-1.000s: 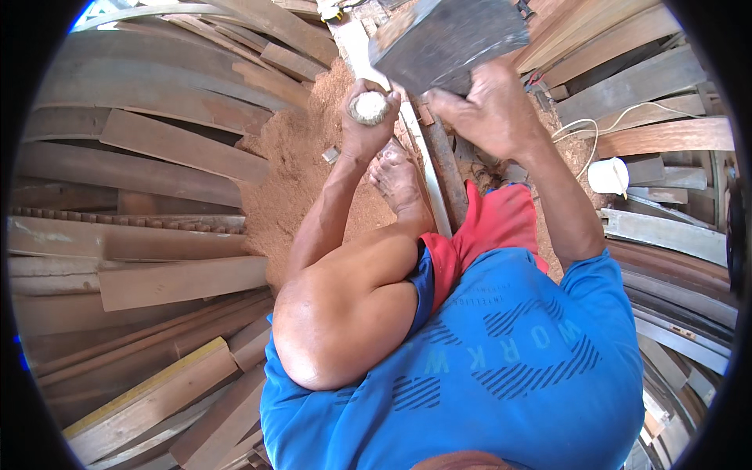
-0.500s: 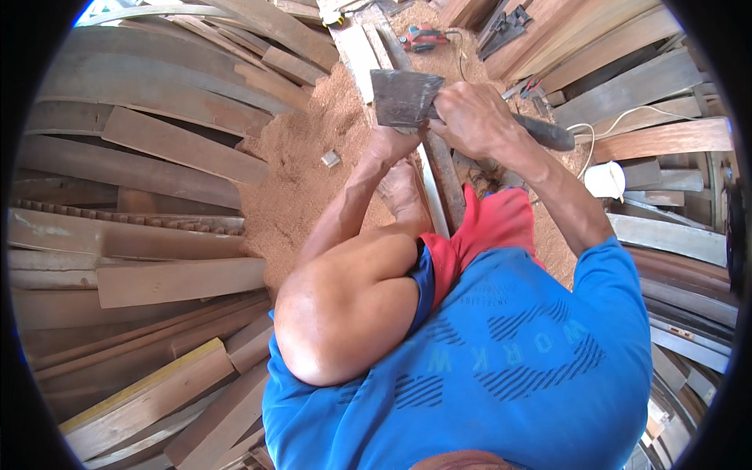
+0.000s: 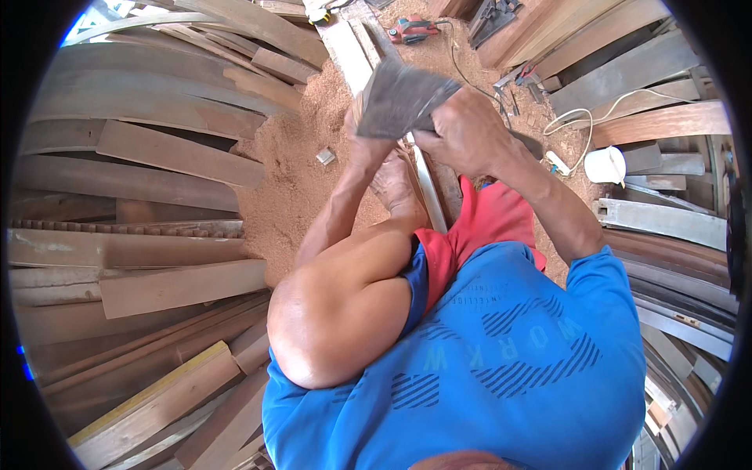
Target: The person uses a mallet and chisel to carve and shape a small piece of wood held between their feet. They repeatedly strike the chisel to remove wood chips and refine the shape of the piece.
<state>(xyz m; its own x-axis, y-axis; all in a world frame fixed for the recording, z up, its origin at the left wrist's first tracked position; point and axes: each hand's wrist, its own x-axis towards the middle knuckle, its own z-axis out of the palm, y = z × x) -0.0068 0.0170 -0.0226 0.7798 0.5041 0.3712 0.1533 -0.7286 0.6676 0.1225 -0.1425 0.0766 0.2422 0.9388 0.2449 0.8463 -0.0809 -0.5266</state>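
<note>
My right hand (image 3: 470,129) is closed round a hatchet close to its head. The hatchet's broad dark blade (image 3: 403,98) is tilted and slightly blurred, and part of its handle shows behind my right wrist. Under the blade, my left hand (image 3: 365,147) is mostly covered; its fingers are hidden, so what it holds or touches cannot be made out. Between my legs runs a long pale wooden strip (image 3: 424,176), which passes beneath the hatchet. My bare foot (image 3: 395,184) rests just left of this strip.
Sawdust and shavings (image 3: 290,188) cover the floor. Stacked planks (image 3: 180,160) line both sides. A red power tool (image 3: 413,30) with a cord lies ahead. On the right are a white bucket (image 3: 605,165) and a pale cable (image 3: 589,129). A small pale block (image 3: 325,156) sits in the sawdust.
The hatchet's blade has turned and tilted, with its right corner now higher. Its handle shows less behind my right wrist. The whole view has shifted slightly.
</note>
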